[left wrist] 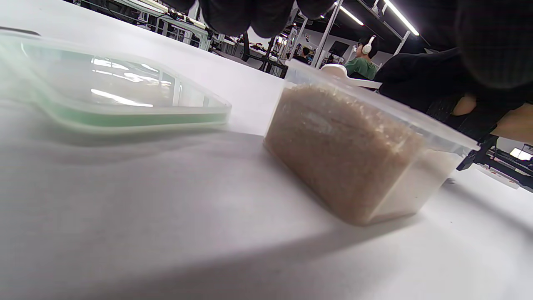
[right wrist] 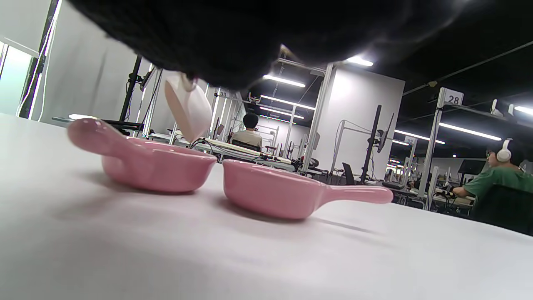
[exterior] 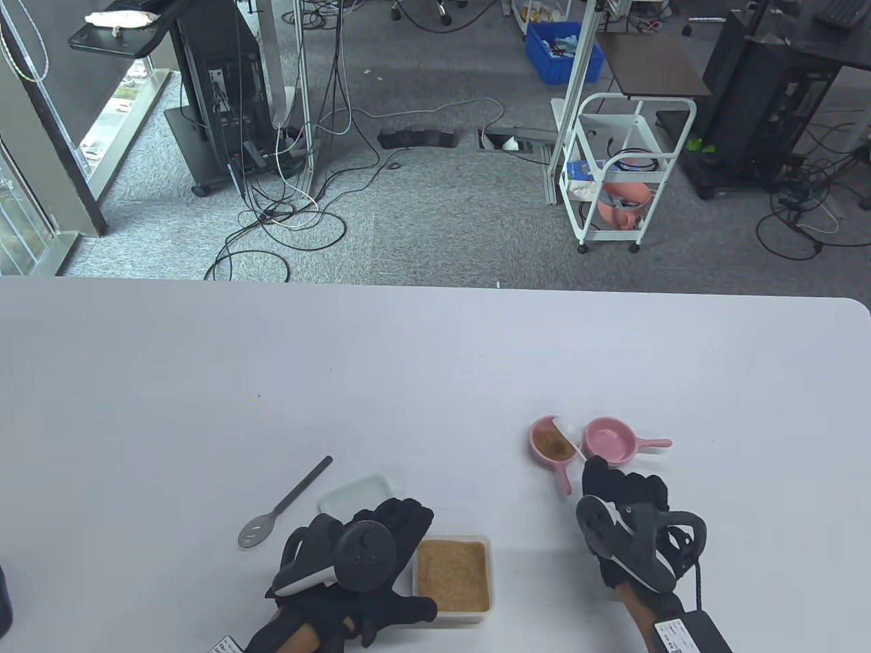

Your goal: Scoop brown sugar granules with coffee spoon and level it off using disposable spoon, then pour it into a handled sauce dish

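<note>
The right hand [exterior: 629, 507] lay low over the white worktop [exterior: 435, 381], its grip pinched on the handle of the white disposable spoon [exterior: 566, 430]. The spoon reached up and away from the fingers, its bowl hanging over the far rim of the left handled sauce dish [exterior: 552, 444], between that dish and the empty pink dish [exterior: 611, 439] beside it. In the right wrist view the spoon bowl [right wrist: 189, 106] stood tilted above the left dish [right wrist: 145, 160], clear of its rim, while the second dish [right wrist: 287, 189] sat just to the right, the two near each other but apart. The left dish held brown sugar; its handle pointed toward the person, just left of the right hand.

The left hand [exterior: 381, 537] rested on the worktop beside the clear container of brown sugar granules [exterior: 452, 575], its fingers over the container's lid [exterior: 354, 493]; whether that grip pressed or merely lay there I cannot tell, but it held nothing. The metal coffee spoon [exterior: 286, 505] lay flat on the worktop left of the lid, outside either grip.
</note>
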A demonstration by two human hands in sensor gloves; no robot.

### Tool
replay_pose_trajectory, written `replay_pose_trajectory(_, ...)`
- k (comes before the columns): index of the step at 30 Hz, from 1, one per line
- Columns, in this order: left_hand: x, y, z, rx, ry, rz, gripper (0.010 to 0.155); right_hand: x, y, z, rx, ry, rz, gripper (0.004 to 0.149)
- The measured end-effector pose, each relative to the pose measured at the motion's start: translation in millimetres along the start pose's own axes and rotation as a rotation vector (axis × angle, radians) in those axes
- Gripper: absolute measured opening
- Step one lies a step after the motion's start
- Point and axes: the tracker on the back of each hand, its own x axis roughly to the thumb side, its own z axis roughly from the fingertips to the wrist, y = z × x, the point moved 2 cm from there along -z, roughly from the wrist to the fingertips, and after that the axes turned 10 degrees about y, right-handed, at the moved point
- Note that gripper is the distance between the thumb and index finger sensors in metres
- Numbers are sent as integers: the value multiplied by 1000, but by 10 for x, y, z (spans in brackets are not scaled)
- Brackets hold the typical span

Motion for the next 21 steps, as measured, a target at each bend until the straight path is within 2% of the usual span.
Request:
replay_pose_trajectory(4, 1, -8, -6, -1, 3, -1, 108, -115, 5, -34, 52, 109, -143, 42)
replay_pose_trajectory(10, 4, -38, -38, -13, 11, -5, 108, -485, 142, -79, 257, 389, -595, 42)
replay_pose_trajectory(17, 9, -66, -62, -27, 17, -14, 109, -723, 189, -46, 379, 505, -928, 43)
replay_pose_trajectory(21, 9, -73, -66, -39, 21, -18, 108, -778, 172, 0, 440, 515, -1087, 43)
